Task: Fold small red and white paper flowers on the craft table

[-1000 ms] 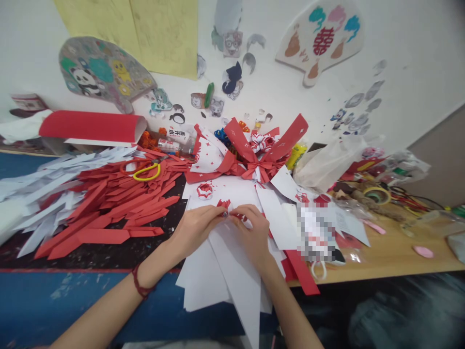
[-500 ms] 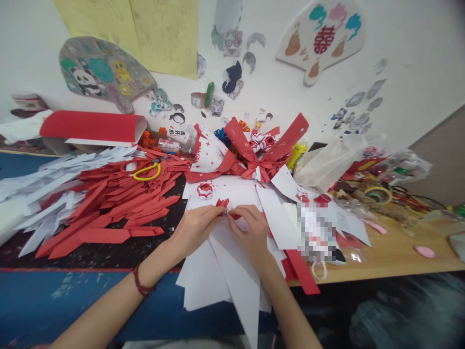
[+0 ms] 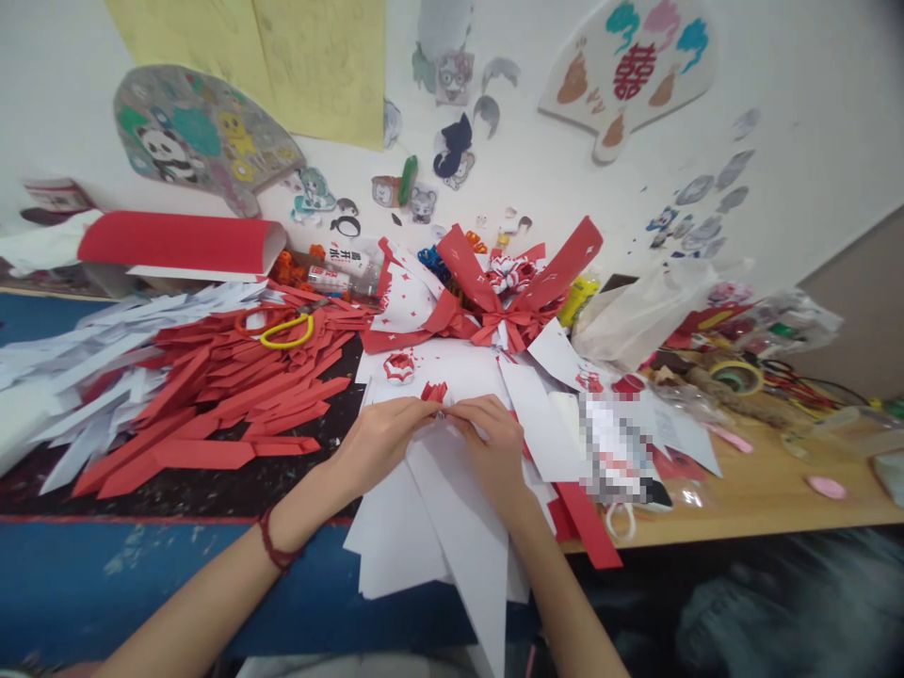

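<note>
Both my hands meet over the white paper sheets (image 3: 395,556), fingertips pinched together. Between them is a small folded red-and-white paper piece (image 3: 433,392), its red tip poking up past the fingers and its lower part hidden. My left hand (image 3: 388,438), with a dark red cord at the wrist, closes on it from the left. My right hand (image 3: 491,438) pinches it from the right. Just beyond lies a small red-and-white paper ring (image 3: 399,368), apart from the hands. A heap of folded red paper strips (image 3: 233,395) spreads to the left.
White paper strips (image 3: 91,377) lie at far left. Yellow-handled scissors (image 3: 288,331) rest on the red strips. A red-wrapped bouquet (image 3: 508,292) stands against the wall. Tape roll (image 3: 734,377), plastic bag (image 3: 642,311) and a red paper roll (image 3: 180,243) crowd the table's back.
The fingers of my right hand have shifted slightly over the folded piece, closer to my left fingertips. Both hands still pinch it in nearly the same place.
</note>
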Available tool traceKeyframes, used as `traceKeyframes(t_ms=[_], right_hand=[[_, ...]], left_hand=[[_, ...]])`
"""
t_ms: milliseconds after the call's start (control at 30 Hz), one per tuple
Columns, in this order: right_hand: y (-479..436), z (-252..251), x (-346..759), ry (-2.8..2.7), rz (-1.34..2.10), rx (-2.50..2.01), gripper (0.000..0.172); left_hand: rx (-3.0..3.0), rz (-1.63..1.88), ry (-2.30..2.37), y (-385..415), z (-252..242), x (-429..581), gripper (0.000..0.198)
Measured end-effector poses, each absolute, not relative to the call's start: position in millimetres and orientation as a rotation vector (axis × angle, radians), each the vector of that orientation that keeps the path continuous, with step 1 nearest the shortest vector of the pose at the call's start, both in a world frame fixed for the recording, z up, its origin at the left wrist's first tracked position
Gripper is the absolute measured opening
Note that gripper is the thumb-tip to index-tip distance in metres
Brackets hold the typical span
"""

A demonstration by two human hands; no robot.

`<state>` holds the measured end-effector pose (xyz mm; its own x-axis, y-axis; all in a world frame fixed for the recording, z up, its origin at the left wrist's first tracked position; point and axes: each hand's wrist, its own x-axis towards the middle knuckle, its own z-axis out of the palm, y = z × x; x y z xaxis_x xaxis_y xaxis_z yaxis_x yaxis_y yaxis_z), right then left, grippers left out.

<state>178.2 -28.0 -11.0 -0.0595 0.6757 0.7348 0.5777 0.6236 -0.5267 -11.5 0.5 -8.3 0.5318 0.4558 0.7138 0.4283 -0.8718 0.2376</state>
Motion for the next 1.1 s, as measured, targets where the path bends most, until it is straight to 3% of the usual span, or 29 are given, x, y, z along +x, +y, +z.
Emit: traceKeyframes(t_ms=[567, 867, 1100], right_hand=[[-28, -12, 178, -1.715, 0.128, -1.027, 0.011], [-26, -21, 175, -1.805, -0.267, -1.030, 0.014], [-26, -21, 177, -1.791, -0.159, -1.040, 0.013]], left_hand=[[2.716, 1.258, 0.790, 0, -9, -10, 0.025], [2.749, 1.180, 0.838, -3, -8, -7, 0.026], [2.839, 1.231, 0.817, 2, -2, -12, 0.023]])
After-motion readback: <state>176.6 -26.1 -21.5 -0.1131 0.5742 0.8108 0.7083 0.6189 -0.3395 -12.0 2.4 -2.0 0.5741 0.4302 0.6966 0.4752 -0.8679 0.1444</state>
